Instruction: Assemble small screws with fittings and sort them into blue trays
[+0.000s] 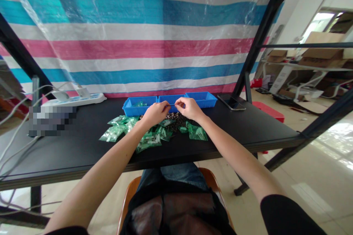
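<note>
Both hands meet above the middle of the black table top [68, 150], the left hand [156, 113] and the right hand [189, 108] with fingertips drawn together toward one another, pinching what looks like a small clear plastic packet [171, 107] stretched between them; it is too small to make out for certain, so whether each pinch truly closes on it I cannot tell. Such a packet would be very light, limp and a little slippery, best taken by its top edge or corners with fingertips only. It hangs just over the loose pile of small dark screws [176, 119], with the scatter of small green-tinted plastic bags [149, 140] lying flat just below and to either side of the wrists. Directly behind the hands stand three shallow blue plastic trays [138, 110] in a row, near but not touching them, and a dark phone [231, 102] lies well off to the right
</note>
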`<move>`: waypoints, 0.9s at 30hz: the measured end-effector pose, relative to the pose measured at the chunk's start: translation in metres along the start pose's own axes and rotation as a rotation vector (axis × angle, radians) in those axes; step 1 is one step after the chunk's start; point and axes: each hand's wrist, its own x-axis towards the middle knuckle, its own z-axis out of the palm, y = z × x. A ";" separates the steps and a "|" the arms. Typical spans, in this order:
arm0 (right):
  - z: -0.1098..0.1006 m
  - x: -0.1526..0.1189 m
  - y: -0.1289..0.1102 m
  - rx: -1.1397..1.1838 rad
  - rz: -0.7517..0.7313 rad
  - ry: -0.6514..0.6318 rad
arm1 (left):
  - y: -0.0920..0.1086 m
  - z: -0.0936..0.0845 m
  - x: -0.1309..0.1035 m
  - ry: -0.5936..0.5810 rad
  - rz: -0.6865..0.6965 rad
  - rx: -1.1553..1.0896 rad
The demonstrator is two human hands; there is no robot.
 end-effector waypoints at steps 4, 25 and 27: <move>0.001 0.000 0.001 0.005 0.007 -0.013 | 0.000 0.001 0.000 -0.004 0.012 -0.005; 0.005 -0.001 0.002 -0.019 -0.009 -0.040 | 0.000 0.003 0.000 -0.055 0.019 0.023; 0.006 -0.001 0.002 -0.019 -0.005 -0.045 | 0.000 0.003 0.001 -0.062 0.022 0.029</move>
